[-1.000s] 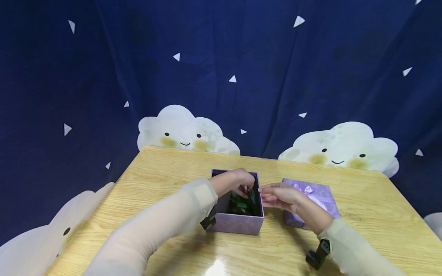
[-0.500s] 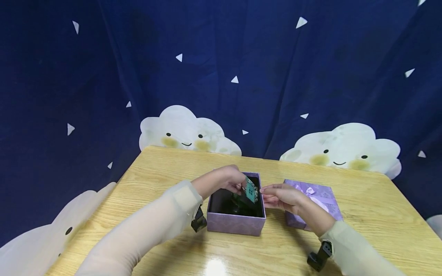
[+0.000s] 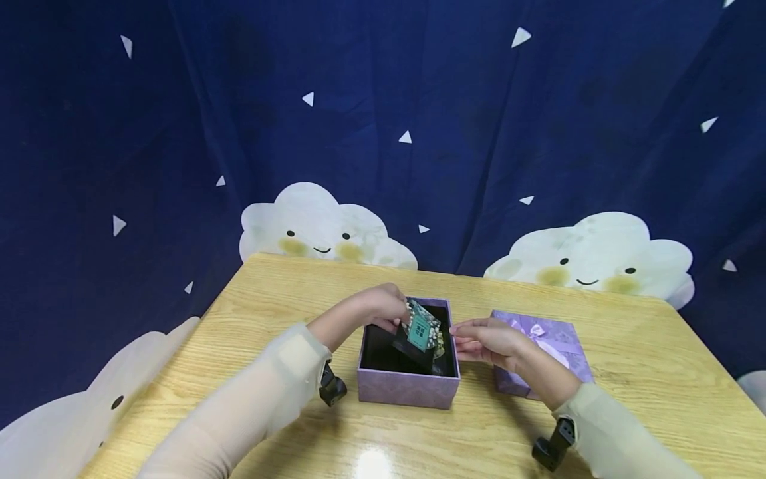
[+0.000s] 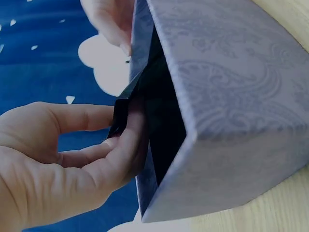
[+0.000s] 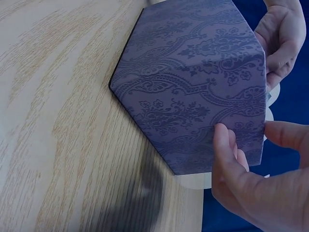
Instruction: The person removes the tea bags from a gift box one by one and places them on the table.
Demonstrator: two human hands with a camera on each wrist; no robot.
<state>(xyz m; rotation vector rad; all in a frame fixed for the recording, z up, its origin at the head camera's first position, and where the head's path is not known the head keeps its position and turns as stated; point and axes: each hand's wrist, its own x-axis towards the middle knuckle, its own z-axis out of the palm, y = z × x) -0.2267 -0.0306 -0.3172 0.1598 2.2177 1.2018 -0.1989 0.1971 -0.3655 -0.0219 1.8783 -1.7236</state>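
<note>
A lavender patterned gift box (image 3: 409, 389) with a black inside stands lidless on the table. My left hand (image 3: 385, 307) is over its left side and pinches a flat black packet (image 3: 421, 328) bearing a teal label and a floral print. The packet leans at a slant, its lower part still inside the box. In the left wrist view, thumb and fingers grip the packet's dark edge (image 4: 120, 116) at the opening. My right hand (image 3: 487, 339) touches the box's right wall, thumb at the rim and straight fingers on the outside. Something dark with a golden print (image 3: 440, 346) shows below the packet.
A purple lid (image 3: 565, 339) with a ribbon bow lies on the table right of the box, partly behind my right hand. The wooden table (image 3: 287, 293) ends at a dark blue curtain (image 3: 359, 120) with cloud faces.
My left hand has come up and leftward from deep in the box, bringing the packet along, so its teal label now faces up in view. My right hand stays at the wall.
</note>
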